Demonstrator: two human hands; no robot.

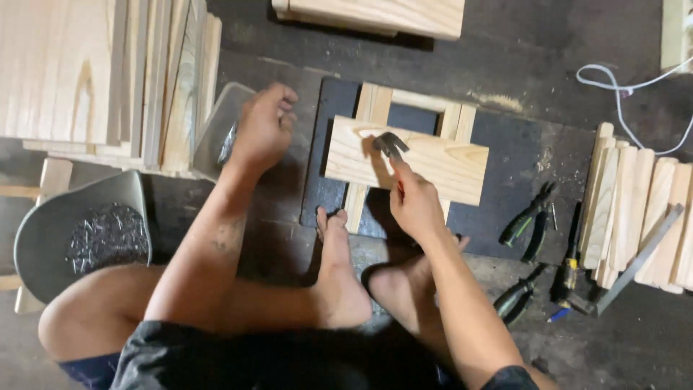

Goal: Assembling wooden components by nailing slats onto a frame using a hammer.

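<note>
My right hand (415, 202) grips a hammer (390, 144) whose metal head rests over a light wooden board (433, 162). That board lies across a small frame of wooden slats (375, 105) on a dark mat (505, 144). My left hand (263, 126) reaches out to the left, fingers curled over a grey plastic container (216, 123) that appears to hold nails; whether it holds any is hidden. My bare feet (339, 274) rest on the floor just before the frame.
A grey scoop-shaped tray of nails (43, 238) sits at the left. Stacked boards (108, 72) stand behind it. Pliers (530, 217), a screwdriver (516, 296) and other tools lie at the right, beside a row of wooden slats (642, 209). A white cable (621, 87) runs at top right.
</note>
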